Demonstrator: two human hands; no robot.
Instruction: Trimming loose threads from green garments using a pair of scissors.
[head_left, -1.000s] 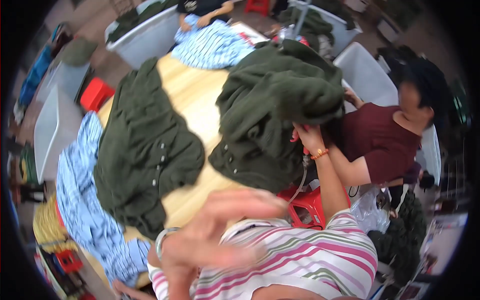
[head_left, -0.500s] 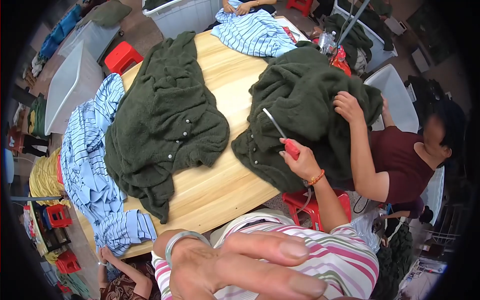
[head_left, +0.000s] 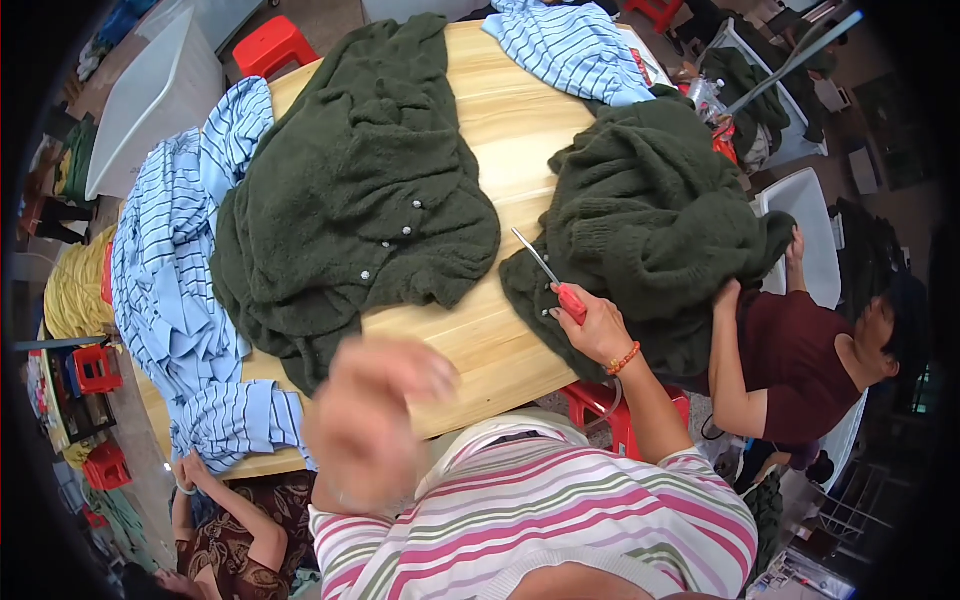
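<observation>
My right hand [head_left: 598, 328] is closed round a red-handled tool with a slim metal shaft [head_left: 538, 257]; its exact kind I cannot make out. The shaft points up and left over the edge of a dark green knit garment [head_left: 650, 210] with small shiny buttons. A grey cord hangs below my right wrist, beside a beaded bracelet. My left hand [head_left: 370, 410], smeared by motion, is raised at the table's near edge. Closest to it lies another dark green buttoned garment [head_left: 350, 190]. What its fingers do is unclear.
Blue striped garments [head_left: 165, 260] cover the left of the wooden table [head_left: 440, 380]; another striped one [head_left: 570, 50] lies at the far side. A co-worker in a maroon top [head_left: 800, 350] handles the right garment. Red stools [head_left: 273, 46] and white bins [head_left: 160, 100] surround the table.
My left hand has drawn back from close to the camera toward the table's left near edge. The co-worker's hand has moved down the right garment, whose folds have shifted.
</observation>
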